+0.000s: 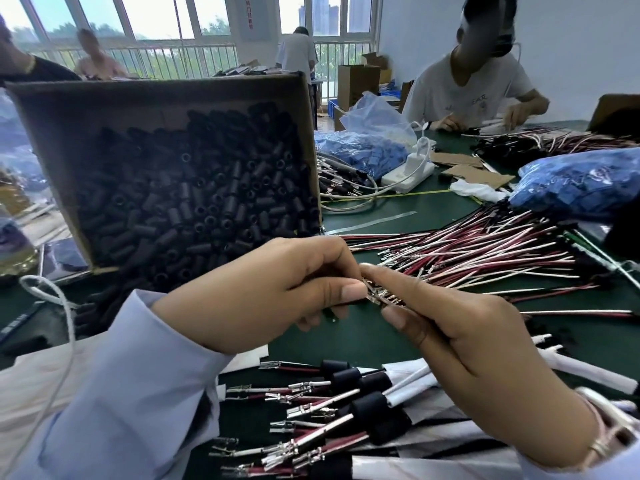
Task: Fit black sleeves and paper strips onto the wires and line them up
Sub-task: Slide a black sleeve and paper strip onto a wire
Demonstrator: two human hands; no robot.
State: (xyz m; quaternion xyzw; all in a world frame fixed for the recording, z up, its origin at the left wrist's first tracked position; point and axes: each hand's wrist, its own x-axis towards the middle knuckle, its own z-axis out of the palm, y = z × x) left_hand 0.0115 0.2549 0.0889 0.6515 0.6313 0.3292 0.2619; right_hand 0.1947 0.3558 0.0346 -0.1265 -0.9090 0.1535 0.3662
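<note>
My left hand [277, 289] and my right hand [460, 337] meet above the green table, both pinching a thin wire bundle whose metal terminals [375, 294] show between the fingertips. Something small and black shows under my left fingers; I cannot tell what it is. A tilted cardboard box [52, 109] holds a heap of black sleeves [194, 202] behind my left hand. Loose red, white and black wires [485, 254] lie in a pile to the right. Below my hands, finished wires with black sleeves [367, 407] and white paper strips [412, 386] lie in a row.
Blue plastic bags [581, 181] and a white power strip [408, 176] sit further back. A person in a white shirt [467, 88] works across the table. A white cord [65, 317] hangs at the left. Cardboard boxes [356, 81] stand by the windows.
</note>
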